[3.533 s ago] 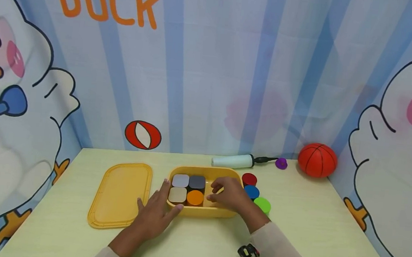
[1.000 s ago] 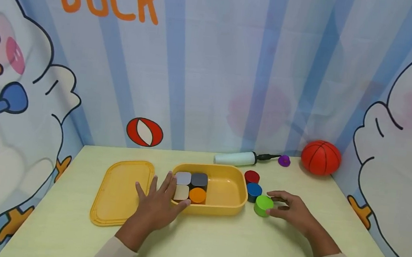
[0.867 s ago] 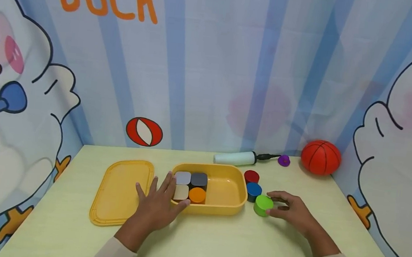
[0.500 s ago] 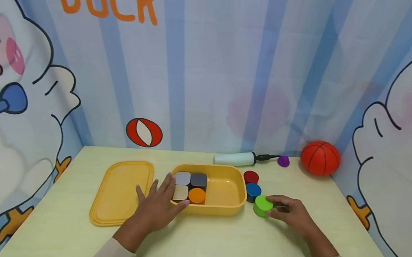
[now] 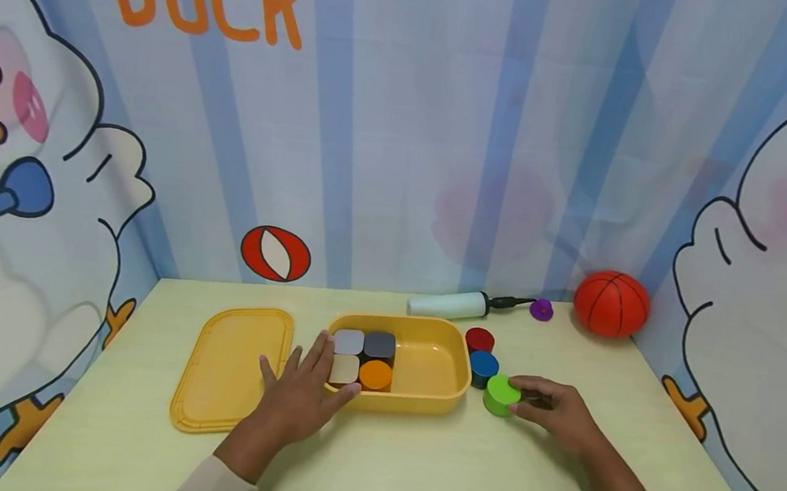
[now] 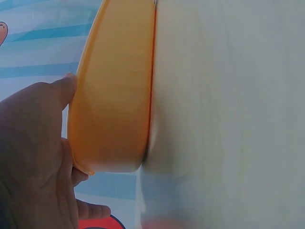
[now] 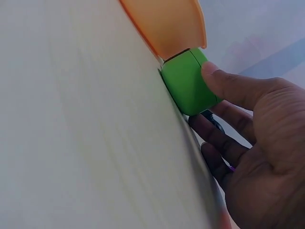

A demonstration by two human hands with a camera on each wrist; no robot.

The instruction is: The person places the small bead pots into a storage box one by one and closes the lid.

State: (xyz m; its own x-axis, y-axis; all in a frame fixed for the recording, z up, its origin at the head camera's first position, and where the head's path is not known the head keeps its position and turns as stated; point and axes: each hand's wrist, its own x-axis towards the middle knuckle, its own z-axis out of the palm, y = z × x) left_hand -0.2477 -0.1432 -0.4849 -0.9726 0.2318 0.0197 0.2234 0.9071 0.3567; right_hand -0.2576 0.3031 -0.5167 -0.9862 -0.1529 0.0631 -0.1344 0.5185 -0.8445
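Note:
My left hand [image 5: 296, 398] lies with spread fingers against the left end of a yellow box [image 5: 421, 406], thumb on its near rim. From the side, the left wrist view shows the box's wall [image 6: 114, 95] beside the thumb and fingers. My right hand [image 5: 562, 412] pinches a bright green round block [image 5: 501, 396] between thumb and fingers, low at the table, right of the box. In the right wrist view the green block [image 7: 188, 83] sits by the tabletop, thumb on its top edge. A blue round block [image 5: 483, 369] and a red one [image 5: 480, 340] stand behind it.
Inside the box's left half sit light grey [image 5: 348, 342], dark grey [image 5: 380, 345], beige [image 5: 344, 370] and orange [image 5: 375, 375] blocks. A yellow lid [image 5: 232, 372] lies left. Behind are a hand pump [image 5: 448, 304], a purple piece [image 5: 541, 309] and a red ball [image 5: 612, 304].
My right hand has moved from over the box's right half out to the green block, and its fingers have drawn in onto it. My left hand stays at the box.

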